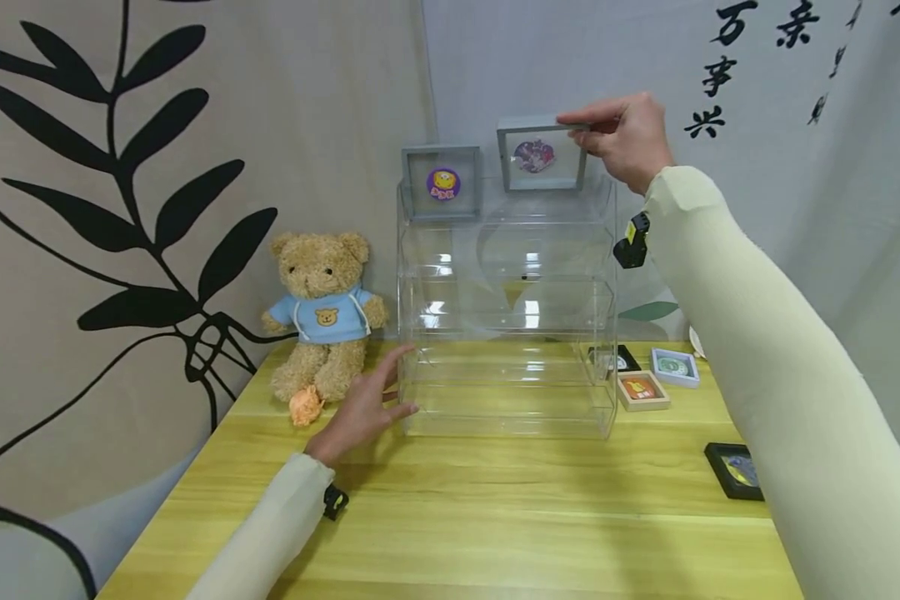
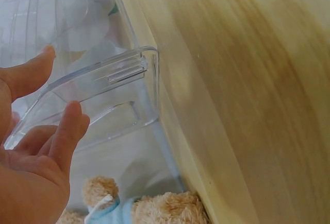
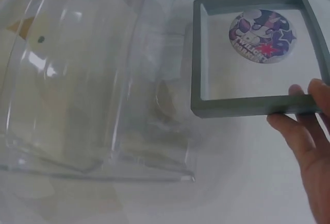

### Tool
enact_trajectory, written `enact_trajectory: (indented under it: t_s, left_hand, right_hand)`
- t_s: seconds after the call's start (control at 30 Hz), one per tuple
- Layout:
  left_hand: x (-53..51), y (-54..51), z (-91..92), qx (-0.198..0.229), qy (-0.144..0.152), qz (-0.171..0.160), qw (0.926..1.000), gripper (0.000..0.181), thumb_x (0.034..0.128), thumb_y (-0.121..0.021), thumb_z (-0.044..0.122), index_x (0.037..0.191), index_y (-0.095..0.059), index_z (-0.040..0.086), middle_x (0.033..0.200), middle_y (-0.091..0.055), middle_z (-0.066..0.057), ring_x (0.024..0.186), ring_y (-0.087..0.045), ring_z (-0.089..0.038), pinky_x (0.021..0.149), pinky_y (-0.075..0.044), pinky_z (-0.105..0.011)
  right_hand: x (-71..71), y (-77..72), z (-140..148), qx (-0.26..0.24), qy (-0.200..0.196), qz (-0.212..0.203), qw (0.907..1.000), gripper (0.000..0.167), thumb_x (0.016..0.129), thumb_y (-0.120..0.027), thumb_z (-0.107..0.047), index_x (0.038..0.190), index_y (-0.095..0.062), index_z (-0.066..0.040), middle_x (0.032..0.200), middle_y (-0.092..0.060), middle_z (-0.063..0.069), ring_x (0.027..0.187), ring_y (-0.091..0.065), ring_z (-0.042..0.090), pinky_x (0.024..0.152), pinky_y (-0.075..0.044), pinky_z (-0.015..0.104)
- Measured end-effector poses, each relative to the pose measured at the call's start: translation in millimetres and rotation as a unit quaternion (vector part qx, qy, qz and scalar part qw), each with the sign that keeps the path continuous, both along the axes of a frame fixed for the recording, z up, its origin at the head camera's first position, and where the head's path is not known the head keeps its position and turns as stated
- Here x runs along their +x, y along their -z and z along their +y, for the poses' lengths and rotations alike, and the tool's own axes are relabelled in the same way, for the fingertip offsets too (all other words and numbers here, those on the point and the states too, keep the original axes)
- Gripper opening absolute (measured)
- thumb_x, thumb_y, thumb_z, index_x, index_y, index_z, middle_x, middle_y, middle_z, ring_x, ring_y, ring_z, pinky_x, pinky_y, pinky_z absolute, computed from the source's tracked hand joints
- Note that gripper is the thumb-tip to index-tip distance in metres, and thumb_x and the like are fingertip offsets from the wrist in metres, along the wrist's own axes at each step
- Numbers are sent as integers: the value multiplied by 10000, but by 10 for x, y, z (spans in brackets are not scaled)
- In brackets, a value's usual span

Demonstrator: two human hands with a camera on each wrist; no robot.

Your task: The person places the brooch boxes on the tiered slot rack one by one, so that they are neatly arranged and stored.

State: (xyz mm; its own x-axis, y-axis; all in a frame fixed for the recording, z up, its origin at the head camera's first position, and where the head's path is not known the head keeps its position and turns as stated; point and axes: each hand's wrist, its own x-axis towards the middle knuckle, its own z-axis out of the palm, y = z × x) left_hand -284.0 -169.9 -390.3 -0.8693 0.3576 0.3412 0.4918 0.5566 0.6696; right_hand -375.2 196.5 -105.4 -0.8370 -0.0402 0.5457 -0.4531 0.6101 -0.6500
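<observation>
My right hand point(image 1: 624, 142) pinches this probably light, stiff frame point(image 1: 543, 177) by its rim, safest at two o'clock; left hand point(image 1: 362, 414) spread, gripping nothing.

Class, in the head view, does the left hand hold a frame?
No, the right hand holds a grey frame; the left hand is at the clear rack.

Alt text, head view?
A person's right hand holds a gray frame with a purple badge at the top of a clear rack, right of another gray frame. The left hand is at the rack's lower left. A teddy bear is to the left; more frames lie on the table at right.
</observation>
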Motion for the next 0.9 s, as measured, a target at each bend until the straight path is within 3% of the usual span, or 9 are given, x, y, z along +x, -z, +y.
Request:
enact_trajectory:
  t_s: [0.17,0.4,0.77,0.9]
  left_hand:
    - [5,18,1,34,42,-29,10000,942,817,-796,12,1576,-277,216,1590,-327,-290,1306,-524,-517,967,-603,-492]
    - [-9,22,-7,13,-53,-175,9998,951,828,-793,41,1570,-268,318,1607,-317,-256,1320,-522,-500,979,-595,-503]
    - [-16,-3,-5,24,2,-36,10000,943,814,-797,18,1570,-289,259,1612,-312,-251,1351,-490,-497,978,-596,-496]
    - [-20,4,-17,54,23,-13,10000,943,808,-799,11,1572,-292,232,1610,-309,-259,1344,-493,-506,970,-598,-503]
  right_hand:
    - [-55,80,-97,137,-10,-126,9998,309,986,-625,-88,1252,-715,-219,1364,-670,2,1148,-659,86,1054,-572,260]
    - [-134,161,-87,310,94,-302,9990,321,1002,-603,-100,1271,-703,-244,1407,-637,-1,1236,-626,140,1087,-558,311]
    - [-240,255,-11,-293,236,-633,9973,331,976,-639,-79,1267,-704,-222,1383,-659,19,1175,-662,83,1035,-569,267]
    - [-248,258,-10,-260,371,-750,9962,346,986,-620,-80,1286,-690,-237,1414,-637,14,1206,-642,103,987,-562,237]
